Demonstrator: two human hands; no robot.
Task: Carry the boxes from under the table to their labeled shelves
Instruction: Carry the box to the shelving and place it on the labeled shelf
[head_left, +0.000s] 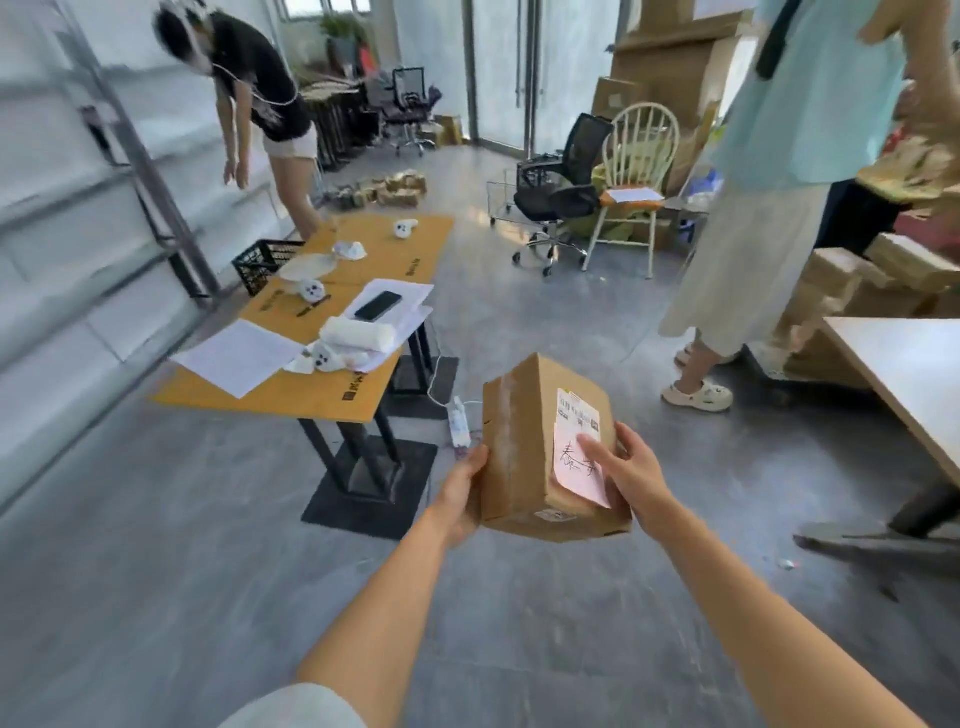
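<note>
I hold a brown cardboard box (524, 441) in the air in front of me, above the grey floor. It carries a white shipping label and a pink handwritten note on its top face. My left hand (460, 493) grips its left side. My right hand (626, 473) grips its right side, with the thumb lying across the pink note. A grey metal shelf frame (150, 171) runs along the left wall; its labels are too blurred to read.
An orange-topped table (322, 384) with papers, a phone and white devices stands ahead left, a black crate (262, 260) behind it. One person bends over at the back left, another stands at the right by stacked cartons (852, 296). A white table (914, 374), chairs and a power strip (460, 428) surround the open floor.
</note>
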